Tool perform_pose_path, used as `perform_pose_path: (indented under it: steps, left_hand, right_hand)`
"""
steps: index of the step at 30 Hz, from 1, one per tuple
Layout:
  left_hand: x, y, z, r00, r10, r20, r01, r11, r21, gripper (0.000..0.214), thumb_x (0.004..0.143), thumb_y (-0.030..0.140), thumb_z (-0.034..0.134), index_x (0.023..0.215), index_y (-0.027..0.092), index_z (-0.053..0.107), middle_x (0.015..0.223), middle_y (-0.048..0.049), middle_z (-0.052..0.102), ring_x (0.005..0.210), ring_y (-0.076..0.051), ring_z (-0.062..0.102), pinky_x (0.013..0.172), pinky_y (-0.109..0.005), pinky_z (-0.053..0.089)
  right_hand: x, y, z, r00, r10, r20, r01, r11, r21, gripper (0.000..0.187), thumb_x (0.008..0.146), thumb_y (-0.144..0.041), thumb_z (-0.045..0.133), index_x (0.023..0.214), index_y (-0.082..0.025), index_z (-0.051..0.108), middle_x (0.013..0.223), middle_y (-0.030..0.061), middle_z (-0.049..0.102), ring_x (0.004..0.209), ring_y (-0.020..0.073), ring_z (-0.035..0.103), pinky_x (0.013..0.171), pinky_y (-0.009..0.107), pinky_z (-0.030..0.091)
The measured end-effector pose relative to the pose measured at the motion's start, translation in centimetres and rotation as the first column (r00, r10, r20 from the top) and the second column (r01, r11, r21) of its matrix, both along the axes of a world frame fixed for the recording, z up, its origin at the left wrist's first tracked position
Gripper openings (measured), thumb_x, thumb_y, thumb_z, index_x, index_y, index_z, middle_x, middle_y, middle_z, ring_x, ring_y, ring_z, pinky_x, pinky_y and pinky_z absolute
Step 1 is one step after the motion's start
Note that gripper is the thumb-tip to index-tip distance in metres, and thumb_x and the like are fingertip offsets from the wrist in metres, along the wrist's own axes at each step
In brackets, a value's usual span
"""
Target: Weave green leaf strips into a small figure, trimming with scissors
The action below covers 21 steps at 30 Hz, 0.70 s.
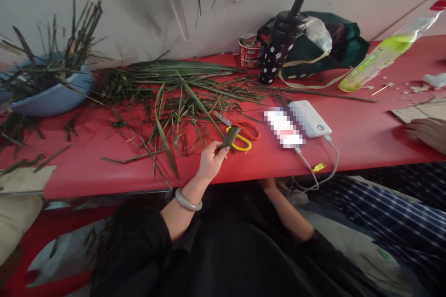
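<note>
Above the table's front edge, my left hand (211, 161) pinches a short, flat dark-green piece of leaf (230, 136) between thumb and fingers. Just behind that piece lie scissors (257, 131) with one orange-red and one yellow handle loop, their blades pointing to the back left. Long green leaf strips (167, 141) and cut scraps are strewn to the left of the scissors. My right hand (267, 184) is low at the table's edge, its fingers hidden beneath it, so I cannot see whether it holds anything.
On the red table (358, 144) are a blue basin (57, 97) of leaves, a phone (284, 127) cabled to a white power bank (309, 119), a black flowered tumbler (278, 51), a red noodle cup (249, 51) and a tilted bottle (379, 62). Another person's hand (427, 133) rests at right.
</note>
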<state>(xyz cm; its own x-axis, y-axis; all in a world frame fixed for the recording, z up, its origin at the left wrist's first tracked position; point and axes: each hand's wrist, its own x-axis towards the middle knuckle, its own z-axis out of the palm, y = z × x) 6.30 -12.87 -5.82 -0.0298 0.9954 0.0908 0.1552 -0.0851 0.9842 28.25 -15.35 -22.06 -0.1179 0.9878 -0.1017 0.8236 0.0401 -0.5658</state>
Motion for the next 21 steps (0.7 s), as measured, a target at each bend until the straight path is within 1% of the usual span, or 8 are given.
perform_pose_path:
  steps: [4, 8, 9, 11, 13, 17, 19, 21]
  left_hand:
    - [0.0, 0.1, -0.1, 1.0, 0.017, 0.004, -0.017, 1.0, -0.012, 0.021, 0.072, 0.037, 0.055, 0.07, 0.016, 0.054, 0.052, 0.0039, 0.051, 0.049, -0.007, 0.048, 0.051, -0.02, 0.039]
    - [0.0, 0.2, -0.1, 0.999, 0.031, 0.024, -0.031, 0.999, -0.015, 0.021, 0.072, 0.037, 0.056, 0.07, 0.016, 0.054, 0.051, 0.004, 0.051, 0.048, -0.007, 0.048, 0.051, -0.02, 0.038]
    - [0.0, 0.2, -0.1, 0.999, 0.033, 0.03, -0.032, 0.999, -0.017, 0.021, 0.072, 0.037, 0.056, 0.07, 0.016, 0.054, 0.052, 0.004, 0.051, 0.048, -0.007, 0.048, 0.051, -0.02, 0.038]
    - [0.0, 0.2, -0.1, 0.999, 0.032, 0.04, -0.031, 0.999, -0.02, 0.021, 0.072, 0.037, 0.056, 0.07, 0.016, 0.054, 0.052, 0.0039, 0.051, 0.048, -0.007, 0.048, 0.05, -0.02, 0.038]
    - [0.0, 0.2, -0.1, 0.999, 0.029, 0.046, -0.028, 0.999, -0.021, 0.021, 0.071, 0.037, 0.056, 0.069, 0.016, 0.053, 0.052, 0.0039, 0.051, 0.048, -0.007, 0.048, 0.05, -0.019, 0.038]
    - [0.0, 0.2, -0.1, 0.998, 0.037, 0.054, -0.036, 0.999, -0.02, 0.021, 0.072, 0.036, 0.056, 0.069, 0.016, 0.053, 0.053, 0.004, 0.051, 0.048, -0.007, 0.047, 0.05, -0.019, 0.038]
    - [0.0, 0.1, 0.0, 0.998, 0.037, 0.056, -0.036, 0.999, -0.019, 0.021, 0.072, 0.037, 0.056, 0.068, 0.016, 0.053, 0.053, 0.0041, 0.051, 0.048, -0.007, 0.047, 0.05, -0.02, 0.037]
    - [0.0, 0.1, 0.0, 0.998, 0.033, 0.056, -0.032, 0.999, -0.015, 0.021, 0.071, 0.037, 0.056, 0.068, 0.016, 0.053, 0.053, 0.004, 0.051, 0.048, -0.007, 0.047, 0.05, -0.02, 0.037]
  right_hand:
    - [-1.1, 2.0, 0.0, 1.0, 0.018, -0.023, -0.019, 0.999, -0.041, 0.042, 0.076, -0.01, 0.035, 0.113, -0.021, 0.051, 0.117, 0.0078, 0.055, 0.11, 0.0251, 0.046, 0.095, 0.043, 0.034]
    - [-1.2, -0.7, 2.2, 0.996, 0.069, -0.054, -0.072, 0.995, -0.066, 0.032, 0.077, -0.021, 0.039, 0.104, -0.019, 0.056, 0.105, 0.0096, 0.06, 0.102, 0.0252, 0.05, 0.09, 0.041, 0.037]
    - [-0.9, -2.0, 2.8, 0.987, 0.136, -0.09, -0.146, 0.982, -0.116, 0.028, 0.077, -0.025, 0.041, 0.098, -0.017, 0.058, 0.099, 0.0107, 0.061, 0.096, 0.0248, 0.053, 0.086, 0.04, 0.039]
    - [0.1, -4.4, 3.9, 0.929, 0.268, -0.255, -0.338, 0.895, -0.29, 0.022, 0.077, -0.028, 0.041, 0.083, -0.016, 0.059, 0.08, 0.0071, 0.061, 0.075, 0.0182, 0.055, 0.072, 0.031, 0.044]
    - [1.5, -6.4, 4.5, 0.859, 0.254, -0.444, -0.446, 0.797, -0.408, 0.017, 0.075, -0.028, 0.044, 0.079, -0.016, 0.055, 0.072, 0.002, 0.056, 0.066, 0.0126, 0.051, 0.062, 0.024, 0.041]
    - [4.1, -7.9, 4.9, 0.903, -0.021, -0.43, -0.287, 0.714, -0.639, 0.017, 0.074, -0.032, 0.044, 0.072, -0.016, 0.048, 0.06, -0.0035, 0.045, 0.055, 0.0082, 0.04, 0.052, 0.02, 0.033]
    - [4.5, -8.1, 5.4, 0.923, -0.016, -0.384, -0.266, 0.696, -0.667, 0.014, 0.072, -0.029, 0.044, 0.068, -0.016, 0.047, 0.058, -0.0041, 0.042, 0.053, 0.0079, 0.037, 0.051, 0.02, 0.031]
    - [4.2, -8.4, 6.3, 0.881, 0.108, -0.461, -0.413, 0.654, -0.634, 0.009, 0.069, -0.024, 0.045, 0.066, -0.016, 0.049, 0.059, -0.0038, 0.044, 0.056, 0.008, 0.038, 0.053, 0.02, 0.031]
